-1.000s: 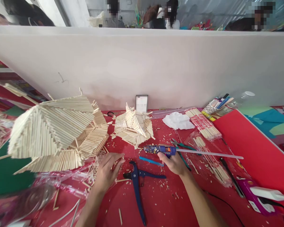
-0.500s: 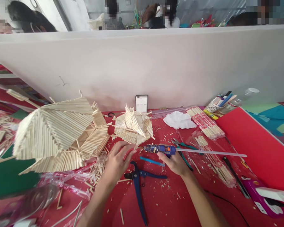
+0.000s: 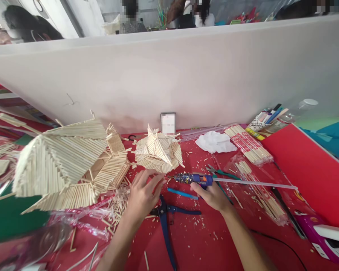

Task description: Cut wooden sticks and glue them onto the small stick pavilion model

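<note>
My right hand (image 3: pixel 213 195) is wrapped round a blue glue gun (image 3: pixel 199 179), its nozzle pointing left. A long translucent glue stick (image 3: pixel 254 183) runs out of its back to the right. My left hand (image 3: pixel 144 192) is pinched close to the nozzle tip; whatever its fingertips hold is too small to make out. Just beyond both hands stands a small peaked roof model (image 3: pixel 158 150) of wooden sticks. Below the gun lie a blue strip (image 3: pixel 182 193) and a dark blue hand cutter (image 3: pixel 165 226) with spread handles.
A larger stick-built roof model (image 3: pixel 62 158) fills the left side, beside stick scraps (image 3: pixel 121 203). To the right lie pliers (image 3: pixel 211 169), packs of wooden sticks (image 3: pixel 248 145), crumpled white tissue (image 3: pixel 214 142) and a purple power strip (image 3: pixel 313 233). A phone (image 3: pixel 168 123) leans against the white partition (image 3: pixel 169 75).
The view has shifted and tilted slightly. Both hands keep nearly the same pose, with the glue gun still in my right hand and my left fingers by its nozzle.
</note>
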`<act>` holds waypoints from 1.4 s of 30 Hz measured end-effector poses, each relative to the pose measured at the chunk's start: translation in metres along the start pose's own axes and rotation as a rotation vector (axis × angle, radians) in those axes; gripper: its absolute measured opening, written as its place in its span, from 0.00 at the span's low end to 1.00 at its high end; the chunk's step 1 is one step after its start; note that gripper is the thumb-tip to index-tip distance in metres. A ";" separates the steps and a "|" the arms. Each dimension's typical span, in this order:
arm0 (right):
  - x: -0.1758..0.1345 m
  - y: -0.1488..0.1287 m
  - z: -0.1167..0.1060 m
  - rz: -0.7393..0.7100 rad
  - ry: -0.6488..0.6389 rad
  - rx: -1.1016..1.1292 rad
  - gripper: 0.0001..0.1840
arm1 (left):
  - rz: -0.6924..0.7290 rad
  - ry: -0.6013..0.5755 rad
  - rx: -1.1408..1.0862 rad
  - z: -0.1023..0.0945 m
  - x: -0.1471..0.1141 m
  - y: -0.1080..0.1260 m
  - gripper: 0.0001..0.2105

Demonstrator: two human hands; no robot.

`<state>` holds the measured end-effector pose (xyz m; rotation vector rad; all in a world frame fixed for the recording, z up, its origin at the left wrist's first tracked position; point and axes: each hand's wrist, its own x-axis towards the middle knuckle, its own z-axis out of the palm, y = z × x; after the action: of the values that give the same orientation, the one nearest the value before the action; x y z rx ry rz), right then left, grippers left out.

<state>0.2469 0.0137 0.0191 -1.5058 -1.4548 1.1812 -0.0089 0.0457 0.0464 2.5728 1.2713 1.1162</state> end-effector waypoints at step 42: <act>-0.001 0.004 0.008 0.004 0.009 0.060 0.23 | -0.130 -0.118 -0.097 -0.008 0.001 0.007 0.10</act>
<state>0.2408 0.0111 0.0126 -1.4721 -1.3987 1.2078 -0.0089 0.0401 0.0552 2.4085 1.3025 0.9618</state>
